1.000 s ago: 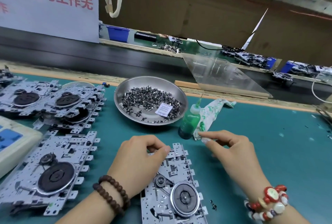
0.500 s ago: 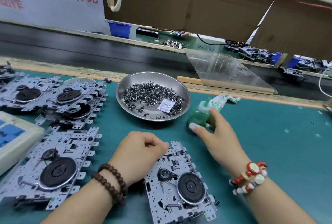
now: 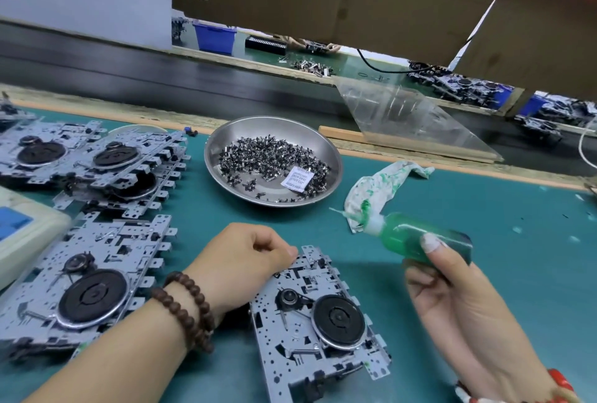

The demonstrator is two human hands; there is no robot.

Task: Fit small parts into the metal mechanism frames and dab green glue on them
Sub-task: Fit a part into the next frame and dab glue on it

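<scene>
Lying at the far left of the teal counter (image 3: 484, 208), a cream case (image 3: 22, 234) with a blue patch sits beside stacked metal mechanism frames (image 3: 93, 163), and one more frame (image 3: 80, 286) lies flat just in front of them. Right of that, the left hand (image 3: 239, 263), a brown bead bracelet (image 3: 187, 309) on its wrist, rests with its fingers (image 3: 284, 252) curled against the top edge of the middle frame (image 3: 319, 322); whether they pinch a part I cannot tell. Behind it stands a steel dish (image 3: 332, 157) of small dark parts (image 3: 268, 157) with a white packet (image 3: 297, 178). Further right, a glue-stained rag (image 3: 371, 189) lies near the dish. The right hand (image 3: 458, 299) grips a green glue bottle (image 3: 416, 238) off the counter, nozzle pointing left.
</scene>
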